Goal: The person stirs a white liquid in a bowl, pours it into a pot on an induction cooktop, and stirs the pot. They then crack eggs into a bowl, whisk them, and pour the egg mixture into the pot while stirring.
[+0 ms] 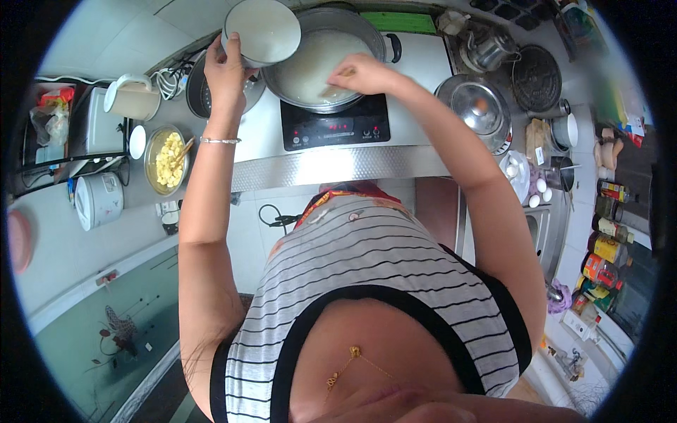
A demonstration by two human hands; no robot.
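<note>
My left hand (227, 66) grips the side of a white bowl (264, 31) with pale content, raised at the left rim of a large metal pot (389, 39). That pot stands on a black induction cooker (336, 129) with lit red digits. Whitish liquid (317, 58) fills its bottom. Over the pot's right part, my right hand (359, 74) is closed on a light-brown utensil (336, 91), blurred, whose lower end reaches the liquid. Whether it is a spoon or a spatula I cannot tell.
Left of the cooker are a dark pan (198, 87), a glass bowl of yellow food pieces (169, 164) with chopsticks, and a pitcher (137, 100). To the right lie a metal lid (473, 111), a kettle (486, 50), eggs (540, 185) and a sink (537, 227).
</note>
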